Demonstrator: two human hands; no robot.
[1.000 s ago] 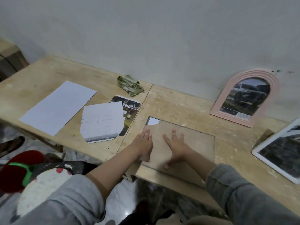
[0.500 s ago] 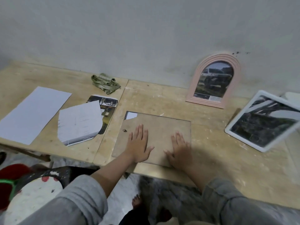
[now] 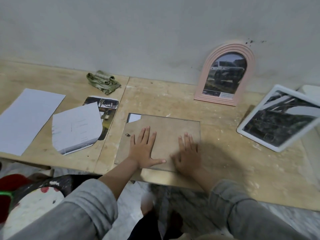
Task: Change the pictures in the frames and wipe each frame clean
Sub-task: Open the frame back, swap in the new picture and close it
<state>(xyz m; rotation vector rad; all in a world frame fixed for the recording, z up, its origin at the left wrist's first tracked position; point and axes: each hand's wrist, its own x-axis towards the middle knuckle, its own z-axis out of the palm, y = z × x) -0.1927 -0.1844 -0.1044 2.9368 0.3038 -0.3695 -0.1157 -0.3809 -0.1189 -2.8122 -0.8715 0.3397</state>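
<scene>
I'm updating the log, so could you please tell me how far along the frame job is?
Seemingly done: the pink arched frame and white frame stand with pictures in. In hand: left hand and right hand press the backing board flat. Wiping can't be judged; the green cloth lies unused.

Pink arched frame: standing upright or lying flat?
Upright, tilted back: the pink arched frame stands on the wooden table, its top leaning against the wall.

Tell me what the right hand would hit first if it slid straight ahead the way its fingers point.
The right hand lies flat on the brown backing board, fingers pointing toward the wall. Past the board's far edge comes bare table. The pink arched frame probably stands just to the right of that line, though depth is unclear.
</scene>
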